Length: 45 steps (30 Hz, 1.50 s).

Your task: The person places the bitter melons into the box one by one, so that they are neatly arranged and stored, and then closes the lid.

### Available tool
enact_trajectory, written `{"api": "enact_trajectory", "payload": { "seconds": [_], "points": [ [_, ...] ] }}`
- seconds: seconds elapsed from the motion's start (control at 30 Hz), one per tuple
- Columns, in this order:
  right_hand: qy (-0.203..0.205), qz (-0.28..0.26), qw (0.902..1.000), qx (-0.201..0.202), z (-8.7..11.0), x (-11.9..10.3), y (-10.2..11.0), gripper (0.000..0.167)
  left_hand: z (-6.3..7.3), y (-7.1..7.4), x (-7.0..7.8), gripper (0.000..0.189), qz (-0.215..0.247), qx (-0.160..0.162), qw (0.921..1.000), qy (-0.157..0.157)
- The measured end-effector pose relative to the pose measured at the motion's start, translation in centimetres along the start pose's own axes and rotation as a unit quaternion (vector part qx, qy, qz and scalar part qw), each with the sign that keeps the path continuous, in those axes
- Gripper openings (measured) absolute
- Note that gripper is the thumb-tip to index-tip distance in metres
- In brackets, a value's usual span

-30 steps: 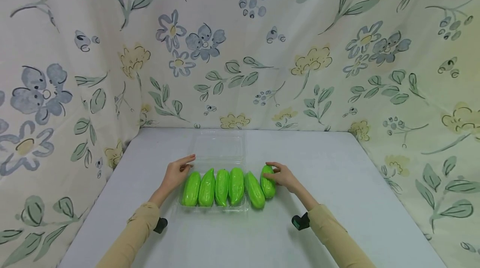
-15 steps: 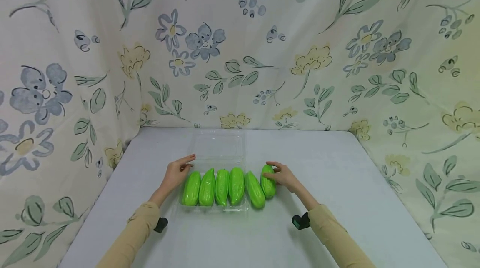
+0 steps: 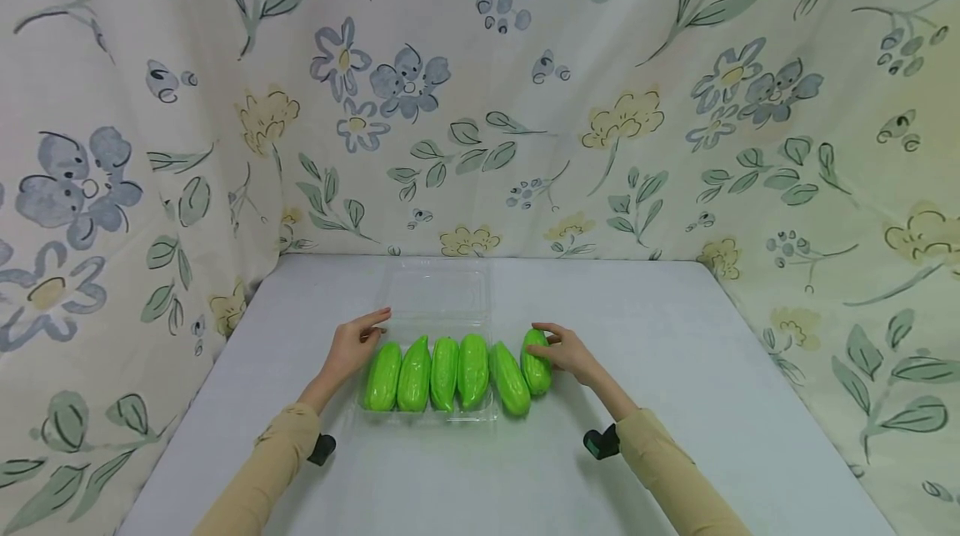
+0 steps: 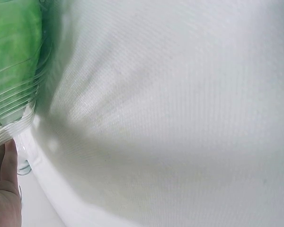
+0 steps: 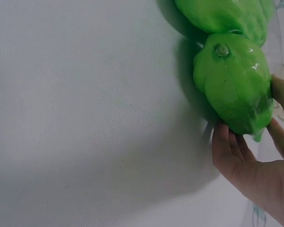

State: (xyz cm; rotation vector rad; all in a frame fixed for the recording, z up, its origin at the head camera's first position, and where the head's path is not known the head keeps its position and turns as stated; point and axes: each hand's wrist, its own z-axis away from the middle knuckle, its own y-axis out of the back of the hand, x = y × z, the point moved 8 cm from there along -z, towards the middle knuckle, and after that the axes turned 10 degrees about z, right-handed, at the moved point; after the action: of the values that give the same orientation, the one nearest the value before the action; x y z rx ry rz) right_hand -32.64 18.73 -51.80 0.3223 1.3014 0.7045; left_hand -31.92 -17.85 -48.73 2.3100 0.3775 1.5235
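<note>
A clear plastic clamshell box (image 3: 427, 323) lies unfolded on the table, its lid toward the back. Several glossy green gourds (image 3: 414, 376) stand side by side in its front half. My left hand (image 3: 356, 348) is at the box's left side near the hinge, its fairly straight fingers touching the rim; the left wrist view shows the fingertips (image 4: 10, 147) right at the ribbed edge. To the right of the box, my right hand (image 3: 567, 353) holds a green gourd (image 5: 234, 85) by its far end, thumb and fingers around it. Another gourd (image 3: 512, 382) slants between that one and the box.
A white-covered table (image 3: 637, 319) bears everything. Flower-printed curtain cloth (image 3: 480, 102) hangs behind and along both sides. Dark wrist cameras (image 3: 321, 450) sit below the tan sleeves (image 3: 288, 444).
</note>
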Motion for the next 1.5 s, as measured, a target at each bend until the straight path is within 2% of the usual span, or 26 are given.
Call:
{"api": "enact_trajectory", "payload": {
  "seconds": [0.63, 1.0, 1.5],
  "points": [
    [-0.008, -0.007, 0.9999, 0.007, 0.7, -0.2, 0.1, 0.058, 0.1, 0.0, 0.2, 0.036, 0.000, -0.005, 0.9999, -0.009],
    [0.009, 0.008, 0.9996, 0.027, 1.1, -0.6, 1.6, 0.058, 0.1, 0.1, 0.3, 0.036, -0.003, -0.002, 0.9999, -0.012],
    [0.014, 0.021, 0.9996, 0.017, 1.7, -1.7, 3.3, 0.061, 0.0, 0.0, 0.1, 0.038, -0.015, -0.001, 0.9999, 0.000]
  ]
}}
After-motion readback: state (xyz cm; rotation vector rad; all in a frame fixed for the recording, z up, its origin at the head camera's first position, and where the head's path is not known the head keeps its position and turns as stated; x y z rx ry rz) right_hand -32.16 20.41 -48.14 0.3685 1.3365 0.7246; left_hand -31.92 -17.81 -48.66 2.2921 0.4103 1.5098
